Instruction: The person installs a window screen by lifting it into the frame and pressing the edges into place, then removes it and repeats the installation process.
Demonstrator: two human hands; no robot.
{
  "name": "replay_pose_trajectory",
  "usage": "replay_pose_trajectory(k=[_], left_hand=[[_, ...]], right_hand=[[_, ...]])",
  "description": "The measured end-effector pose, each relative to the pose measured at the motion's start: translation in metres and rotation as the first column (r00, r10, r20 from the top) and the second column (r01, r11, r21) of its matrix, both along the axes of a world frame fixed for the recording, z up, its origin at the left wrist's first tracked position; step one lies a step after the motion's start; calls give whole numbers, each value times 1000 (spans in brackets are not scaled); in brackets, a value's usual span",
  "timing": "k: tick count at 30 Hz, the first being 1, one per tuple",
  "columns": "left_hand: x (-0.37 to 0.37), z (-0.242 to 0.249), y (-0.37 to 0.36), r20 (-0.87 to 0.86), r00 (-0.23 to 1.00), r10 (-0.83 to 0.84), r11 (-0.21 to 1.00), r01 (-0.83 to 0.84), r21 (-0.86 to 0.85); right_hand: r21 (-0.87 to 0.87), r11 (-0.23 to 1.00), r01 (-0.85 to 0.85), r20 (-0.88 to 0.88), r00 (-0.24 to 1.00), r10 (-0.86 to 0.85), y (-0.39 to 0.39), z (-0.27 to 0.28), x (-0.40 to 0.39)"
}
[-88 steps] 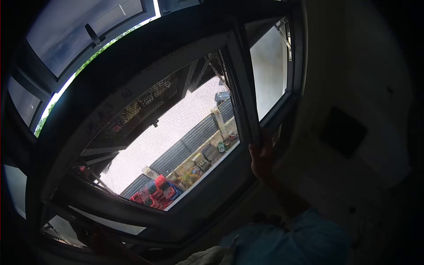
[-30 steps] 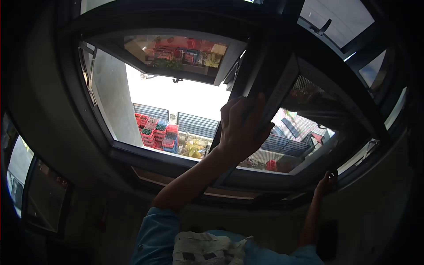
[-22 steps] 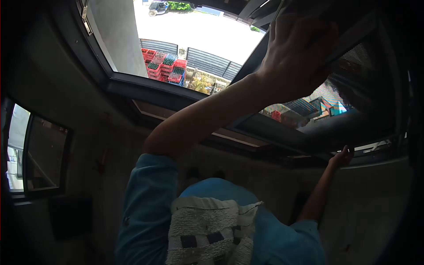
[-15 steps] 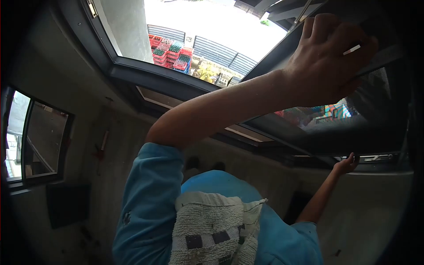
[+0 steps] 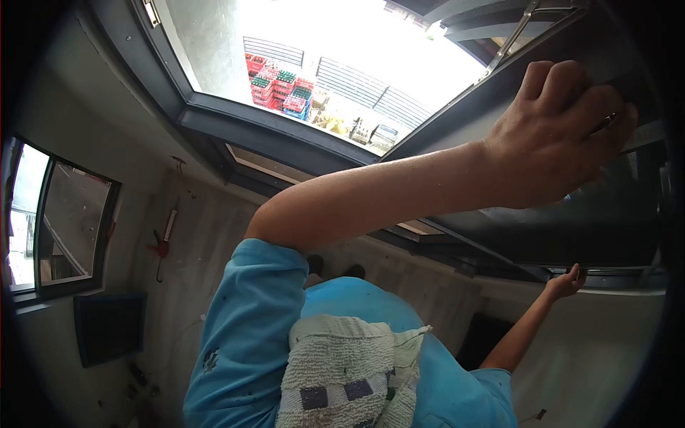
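One big window point(image 5: 271, 128) is filling the view from eleven to one o'clock, and its gap is letting in bright light. One dark panel point(image 5: 606, 228) is sitting at three o'clock, beside the gap, with its low edge running toward four o'clock. One blue shirt point(image 5: 246, 321) is covering the person from six to eight o'clock. One striped-looking towel point(image 5: 342, 364) is hanging on it at six o'clock. One small window point(image 5: 75, 214) is standing at nine o'clock.

The left hand point(image 5: 564, 135) is lying against the panel at two o'clock. Its fingers are bending and staying close together; their tips are hiding, so what they are pinching cannot be told. Outside, two fence pieces point(image 5: 353, 82) are standing at eleven and twelve o'clock. One pile of red and blue crates point(image 5: 285, 89) is sitting at eleven; the crates are holding green things, too small to name or count. One dark square point(image 5: 110, 328) is resting at eight o'clock. One metal arm point(image 5: 515, 36) is leaning at one o'clock. The right hand point(image 5: 566, 283) is reaching the panel's low edge between three and four o'clock. One finger is pointing up; whether the others are gripping cannot be told. One red tool point(image 5: 163, 246) is lying near nine o'clock. Two shoes point(image 5: 353, 272) are showing just under the middle, toward six.
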State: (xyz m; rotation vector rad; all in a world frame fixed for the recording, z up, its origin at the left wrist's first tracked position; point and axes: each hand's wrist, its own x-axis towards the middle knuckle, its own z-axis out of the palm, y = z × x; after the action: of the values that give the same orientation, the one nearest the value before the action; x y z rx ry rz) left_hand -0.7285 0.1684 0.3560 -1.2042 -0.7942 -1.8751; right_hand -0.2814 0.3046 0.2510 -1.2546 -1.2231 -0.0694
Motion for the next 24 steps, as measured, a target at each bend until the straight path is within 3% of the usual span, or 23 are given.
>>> replay_pose_trajectory(k=[10, 19, 24], left_hand=[[0, -5, -5, -16, 992, 122, 992, -122, -32], [-3, -1, -4, -43, 991, -125, 992, 124, -26], [-4, -2, -6, -37, 992, -117, 992, 115, -49]], right_hand=[[47, 999, 6, -107, 994, -1, 1, 6, 5], [12, 1000, 1, -24, 1000, 0, -2, -2, -7], [41, 999, -32, -82, 996, 35, 0, -8, -11]])
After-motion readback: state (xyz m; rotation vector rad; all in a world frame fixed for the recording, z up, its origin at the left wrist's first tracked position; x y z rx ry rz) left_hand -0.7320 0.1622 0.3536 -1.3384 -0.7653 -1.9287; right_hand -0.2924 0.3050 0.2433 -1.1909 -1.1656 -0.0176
